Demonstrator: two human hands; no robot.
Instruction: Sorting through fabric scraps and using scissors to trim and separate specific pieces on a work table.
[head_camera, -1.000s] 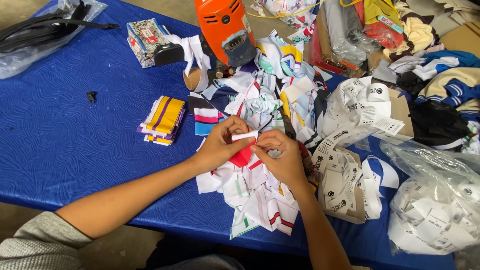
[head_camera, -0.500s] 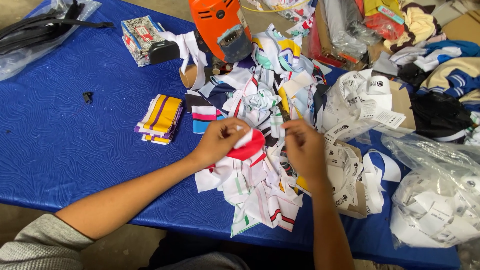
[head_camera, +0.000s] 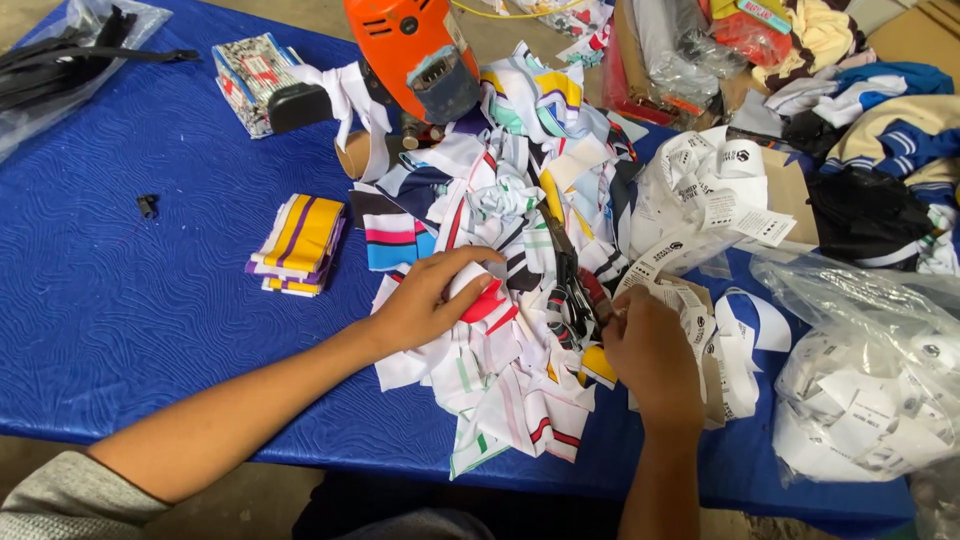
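Note:
My left hand rests on a heap of striped fabric pieces and grips a white and red fabric piece. My right hand sits at the right side of the heap, its fingers touching scissors with dark handles and a strip of white printed labels. Whether the right hand has hold of the scissors or the labels is unclear.
A neat stack of yellow and purple striped pieces lies left of the heap on the blue table. An orange machine stands behind. A clear bag of labels sits at the right, clothing at the back right.
My right hand has left the piece held by both hands and moved right to the scissors and labels. My left hand keeps the white and red piece.

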